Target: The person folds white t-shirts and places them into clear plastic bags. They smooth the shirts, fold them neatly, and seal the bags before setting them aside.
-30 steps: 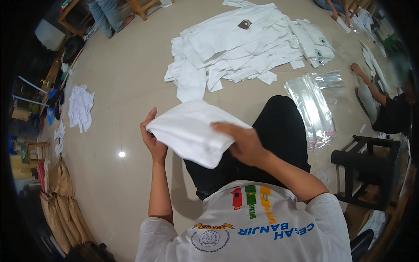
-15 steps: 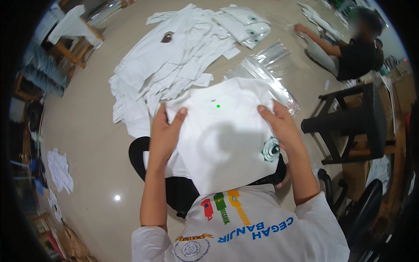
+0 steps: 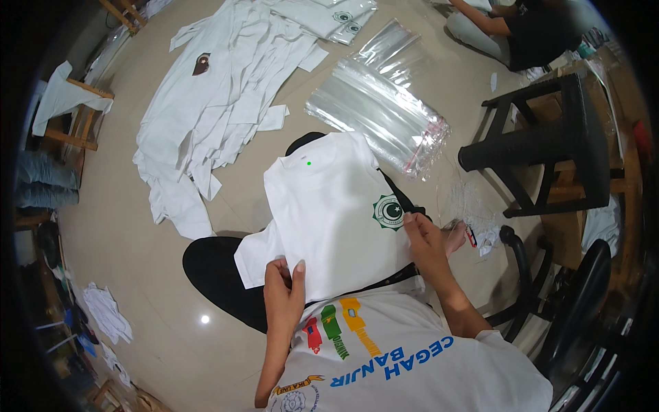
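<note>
A white T-shirt (image 3: pixel 336 240) is spread over my lap, collar pointing away from me. One short sleeve sticks out at its left, and a round green emblem (image 3: pixel 389 211) is printed on its right side. At the lower left edge, my left hand (image 3: pixel 283 292) pinches the fabric between thumb and fingers. My right hand (image 3: pixel 429 250) has hold of the right edge just below the emblem, thumb on top. Part of the fingers is hidden under the cloth.
Beyond my legs lies a heap of white shirts (image 3: pixel 213 103), with bagged shirts (image 3: pixel 329 17) behind. Clear plastic bags (image 3: pixel 381 103) are stacked on the floor. To the right stand a black stool (image 3: pixel 542 137) and a black chair (image 3: pixel 580 302). A person (image 3: pixel 515 31) sits at the far right.
The shirt has come down from my raised hands onto my lap. Both hands have slid from its shoulders to the lower left and right edges. The view has shifted.
</note>
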The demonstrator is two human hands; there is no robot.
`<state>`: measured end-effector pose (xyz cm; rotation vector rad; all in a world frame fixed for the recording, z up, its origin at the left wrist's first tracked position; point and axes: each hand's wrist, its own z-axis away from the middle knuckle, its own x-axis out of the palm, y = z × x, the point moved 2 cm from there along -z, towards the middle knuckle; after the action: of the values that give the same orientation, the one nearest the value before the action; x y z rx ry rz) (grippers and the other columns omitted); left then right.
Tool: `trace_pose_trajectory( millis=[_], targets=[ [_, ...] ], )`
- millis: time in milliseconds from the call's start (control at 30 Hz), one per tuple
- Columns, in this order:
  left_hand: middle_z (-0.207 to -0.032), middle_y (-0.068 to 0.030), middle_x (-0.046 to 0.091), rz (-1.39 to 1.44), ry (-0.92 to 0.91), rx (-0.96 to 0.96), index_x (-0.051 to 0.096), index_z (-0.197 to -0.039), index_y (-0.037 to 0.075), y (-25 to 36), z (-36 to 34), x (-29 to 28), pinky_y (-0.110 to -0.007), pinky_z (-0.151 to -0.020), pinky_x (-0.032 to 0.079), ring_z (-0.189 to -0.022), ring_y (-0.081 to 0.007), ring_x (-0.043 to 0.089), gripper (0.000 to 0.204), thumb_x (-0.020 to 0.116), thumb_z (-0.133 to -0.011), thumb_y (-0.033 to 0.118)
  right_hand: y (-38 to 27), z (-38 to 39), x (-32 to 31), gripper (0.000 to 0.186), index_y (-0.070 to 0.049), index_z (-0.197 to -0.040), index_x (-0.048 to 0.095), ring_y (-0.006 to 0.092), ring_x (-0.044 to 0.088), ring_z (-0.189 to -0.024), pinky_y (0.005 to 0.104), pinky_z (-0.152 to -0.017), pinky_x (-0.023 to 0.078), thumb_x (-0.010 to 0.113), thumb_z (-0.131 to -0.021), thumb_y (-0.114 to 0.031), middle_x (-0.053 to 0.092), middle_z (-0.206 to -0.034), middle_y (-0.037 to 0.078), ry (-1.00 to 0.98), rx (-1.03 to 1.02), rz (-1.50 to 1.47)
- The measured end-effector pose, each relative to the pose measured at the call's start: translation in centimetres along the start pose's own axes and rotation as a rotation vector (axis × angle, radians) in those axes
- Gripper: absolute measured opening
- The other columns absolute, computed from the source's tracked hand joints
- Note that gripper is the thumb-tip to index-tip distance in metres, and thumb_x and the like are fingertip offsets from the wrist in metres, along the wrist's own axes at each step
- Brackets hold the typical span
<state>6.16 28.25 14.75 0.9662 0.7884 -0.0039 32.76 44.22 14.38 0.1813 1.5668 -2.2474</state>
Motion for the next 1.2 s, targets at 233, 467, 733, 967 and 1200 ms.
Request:
trace_pose_trajectory(
  millis=[233,467,733,967,1200],
  targets=[
    [-0.075,-0.0063,0.06,-0.012,-0.132,-0.12,0.059,-0.101,0.0,1.0,0.6,-1.5,-0.032,-0.064,0.046,-0.068,-0.0134,0.052,0.027,0.062,-0.108,0.026,-0.7,-1.5,-0.7,0.031,-0.005,-0.102,0.071,0.0018,0.057,-0.078,0.0197,-0.071,0.046,0.057,-0.113,-0.03,0.07,-0.091,-0.005,-0.124,0.22,-0.385],
    [-0.073,0.0001,0.054,0.144,-0.071,-0.108,0.058,-0.097,0.001,0.3,1.5,-1.0,-0.03,-0.061,0.041,-0.067,-0.0082,0.046,0.032,0.055,-0.113,0.029,-1.2,-1.6,-2.4,0.025,-0.001,-0.114,0.071,0.0099,0.071,-0.085,0.0271,-0.078,0.058,0.064,-0.109,-0.025,0.076,-0.103,0.003,-0.351,0.506,-0.558],
    [-0.082,-0.0017,0.059,0.325,-0.061,-0.235,0.064,-0.105,-0.002,-2.0,1.0,-0.6,-0.027,-0.073,0.045,-0.078,-0.0087,0.048,0.035,0.048,-0.115,0.027,0.2,-1.7,-1.9,0.028,0.0,-0.122,0.071,0.0128,0.074,-0.095,0.0306,-0.085,0.061,0.064,-0.11,-0.024,0.077,-0.113,0.006,-0.451,0.553,-0.628],
    [-0.085,-0.0006,0.062,0.355,-0.162,-0.231,0.065,-0.103,-0.004,-2.4,0.9,-0.4,-0.025,-0.075,0.045,-0.08,-0.007,0.049,0.032,0.049,-0.114,0.022,-0.9,-1.7,-1.5,0.029,-0.002,-0.121,0.073,0.013,0.074,-0.097,0.0311,-0.087,0.06,0.064,-0.11,-0.027,0.077,-0.114,0.005,-0.432,0.562,-0.582],
    [-0.078,0.0034,0.052,0.342,-0.16,-0.234,0.061,-0.097,-0.001,-2.1,0.8,-0.4,-0.025,-0.065,0.038,-0.073,-0.0049,0.041,0.029,0.051,-0.114,0.022,-1.7,-1.6,-1.4,0.027,-0.005,-0.118,0.074,0.0107,0.072,-0.096,0.0291,-0.087,0.059,0.065,-0.109,-0.029,0.077,-0.111,0.003,-0.416,0.559,-0.608]
  ],
)
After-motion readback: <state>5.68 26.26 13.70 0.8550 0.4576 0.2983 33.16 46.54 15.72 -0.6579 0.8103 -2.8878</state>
